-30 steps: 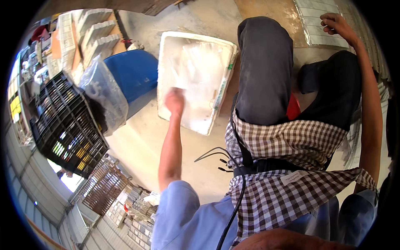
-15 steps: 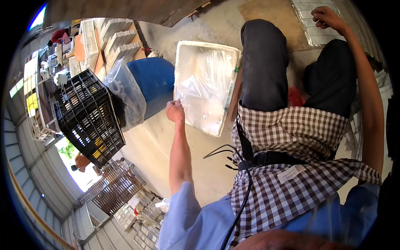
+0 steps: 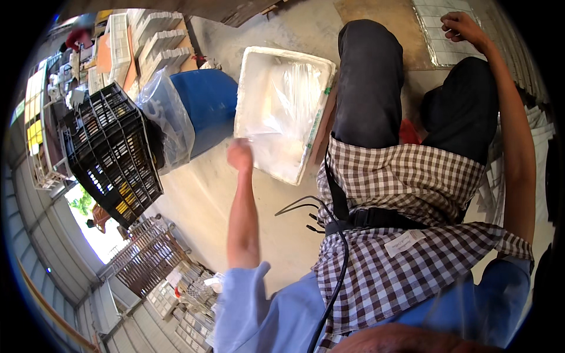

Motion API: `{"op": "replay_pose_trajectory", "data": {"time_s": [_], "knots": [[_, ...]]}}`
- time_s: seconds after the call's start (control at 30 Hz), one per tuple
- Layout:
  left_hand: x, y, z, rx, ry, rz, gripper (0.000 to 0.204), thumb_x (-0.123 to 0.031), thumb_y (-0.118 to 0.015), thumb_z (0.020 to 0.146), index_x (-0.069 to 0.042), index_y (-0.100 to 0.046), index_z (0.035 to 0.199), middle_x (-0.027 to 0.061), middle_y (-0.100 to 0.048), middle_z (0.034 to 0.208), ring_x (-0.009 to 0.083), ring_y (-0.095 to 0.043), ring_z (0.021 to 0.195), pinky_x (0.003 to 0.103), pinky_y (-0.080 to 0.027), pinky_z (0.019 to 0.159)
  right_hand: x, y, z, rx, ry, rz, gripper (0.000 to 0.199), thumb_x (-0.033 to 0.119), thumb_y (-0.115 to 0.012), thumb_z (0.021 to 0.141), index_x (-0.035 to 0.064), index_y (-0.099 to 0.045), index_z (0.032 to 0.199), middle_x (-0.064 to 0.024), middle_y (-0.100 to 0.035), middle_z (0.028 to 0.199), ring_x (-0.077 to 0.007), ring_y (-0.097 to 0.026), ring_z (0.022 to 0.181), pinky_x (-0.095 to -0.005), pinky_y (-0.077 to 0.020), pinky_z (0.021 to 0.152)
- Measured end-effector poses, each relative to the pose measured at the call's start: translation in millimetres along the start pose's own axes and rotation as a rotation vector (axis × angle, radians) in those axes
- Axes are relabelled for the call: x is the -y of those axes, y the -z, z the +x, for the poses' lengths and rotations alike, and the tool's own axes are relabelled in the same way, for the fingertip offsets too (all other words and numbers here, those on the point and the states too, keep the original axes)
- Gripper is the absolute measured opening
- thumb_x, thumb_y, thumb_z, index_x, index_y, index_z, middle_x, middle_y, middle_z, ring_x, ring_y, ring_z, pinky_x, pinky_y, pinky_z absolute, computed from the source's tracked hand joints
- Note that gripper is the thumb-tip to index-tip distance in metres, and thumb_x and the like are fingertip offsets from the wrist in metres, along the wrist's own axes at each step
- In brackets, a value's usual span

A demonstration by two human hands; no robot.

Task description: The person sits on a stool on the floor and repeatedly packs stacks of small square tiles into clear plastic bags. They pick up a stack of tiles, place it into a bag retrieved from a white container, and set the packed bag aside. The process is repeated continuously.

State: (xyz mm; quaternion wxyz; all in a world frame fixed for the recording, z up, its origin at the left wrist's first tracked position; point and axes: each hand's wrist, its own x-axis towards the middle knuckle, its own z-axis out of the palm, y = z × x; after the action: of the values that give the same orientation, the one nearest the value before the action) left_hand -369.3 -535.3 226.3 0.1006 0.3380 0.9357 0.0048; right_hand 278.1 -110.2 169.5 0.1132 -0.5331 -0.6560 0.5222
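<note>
My left hand [image 3: 240, 155] is at the near left edge of a white foam box [image 3: 242, 94], blurred by motion with its fingers closed. Clear plastic film [image 3: 294, 94] lies crumpled and shiny inside the box, and a bit of it reaches close to my left fingers. What those fingers hold, if anything, cannot be made out. Off to the far right, beyond my knee, my right hand [image 3: 464, 30] is raised with curled fingers. Whatever may be in it is too small to see. Below that hand lies a pale panel with grid lines [image 3: 434, 35].
A blue plastic seat or tub [image 3: 206, 106] stands left of the box, with a clear plastic bag [image 3: 168, 123] beside it. Further left is a black slatted crate [image 3: 112, 153]. Stacked pale trays [image 3: 159, 44] rise behind. Another person [image 3: 100, 219] is near the bright doorway.
My left hand has shifted slightly left and blurred, staying closed. The box and surroundings sit a little further left and higher in view. My right hand has hardly moved.
</note>
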Motion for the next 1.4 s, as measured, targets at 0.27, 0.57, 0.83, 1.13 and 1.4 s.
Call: {"op": "replay_pose_trajectory", "data": {"time_s": [0.27, 0.57, 0.83, 1.13, 1.4], "knots": [[45.3, -30.0, 0.3, 0.033, -0.366, 0.306, 0.023, -0.030, -0.061, 0.086, -0.010, -0.070, 0.087, 0.0174, -0.071, 0.089, 0.0384, -0.068, 0.082, 0.048, -0.053, 0.071, 17.5, -13.7, 2.5, 0.000, -0.044, 0.038, 0.042, 0.033, -0.057, 0.096, 0.0026, -0.060, 0.125, -0.0044, -0.065, 0.101, -0.0113, -0.065, 0.082, -0.0258, -0.0539, 0.071], [-33.2, 22.8, -7.1, -0.042, 0.220, -1.007, 0.019, -0.014, -0.067, 0.081, 0.003, -0.067, 0.074, 0.0061, -0.062, 0.062, 0.0151, -0.060, 0.054, 0.028, -0.046, 0.053, 16.4, -0.8, 3.3, -0.132, -0.008, 0.058, 0.042, 0.031, -0.056, 0.097, 0.0006, -0.059, 0.127, -0.0075, -0.068, 0.107, -0.0138, -0.067, 0.088, -0.0274, -0.0545, 0.077], [-56.0, 59.8, -13.5, 0.162, 0.095, -0.791, 0.024, -0.020, -0.070, 0.089, -0.006, -0.059, 0.074, -0.0009, -0.053, 0.062, 0.0104, -0.051, 0.050, 0.023, -0.038, 0.045, 77.6, -13.0, -6.3, -0.482, 0.302, 0.282, 0.041, 0.024, -0.056, 0.099, -0.0028, -0.059, 0.130, -0.0132, -0.070, 0.113, -0.0192, -0.068, 0.100, -0.0276, -0.0532, 0.087], [-51.7, 90.6, -13.6, 0.505, 0.482, -1.750, 0.024, -0.017, -0.060, 0.094, -0.013, -0.048, 0.074, -0.0016, -0.043, 0.061, 0.0121, -0.043, 0.051, 0.025, -0.036, 0.045, 294.3, -207.6, -114.3, -0.149, 0.618, 0.140, 0.034, 0.021, -0.062, 0.093, -0.0006, -0.065, 0.119, -0.0154, -0.070, 0.112, -0.0224, -0.068, 0.101, -0.0334, -0.0509, 0.090], [-102.7, 142.3, -59.6, 0.495, 0.521, -1.998, 0.014, -0.013, -0.061, 0.091, -0.010, -0.054, 0.079, 0.0030, -0.057, 0.066, 0.0183, -0.058, 0.060, 0.029, -0.047, 0.060, 309.7, -390.7, -129.7, -0.046, 0.866, -0.337, 0.057, 0.022, -0.074, 0.082, 0.0012, -0.054, 0.130, -0.0225, -0.067, 0.106, -0.0366, -0.065, 0.100, -0.0456, -0.0502, 0.085]]}}
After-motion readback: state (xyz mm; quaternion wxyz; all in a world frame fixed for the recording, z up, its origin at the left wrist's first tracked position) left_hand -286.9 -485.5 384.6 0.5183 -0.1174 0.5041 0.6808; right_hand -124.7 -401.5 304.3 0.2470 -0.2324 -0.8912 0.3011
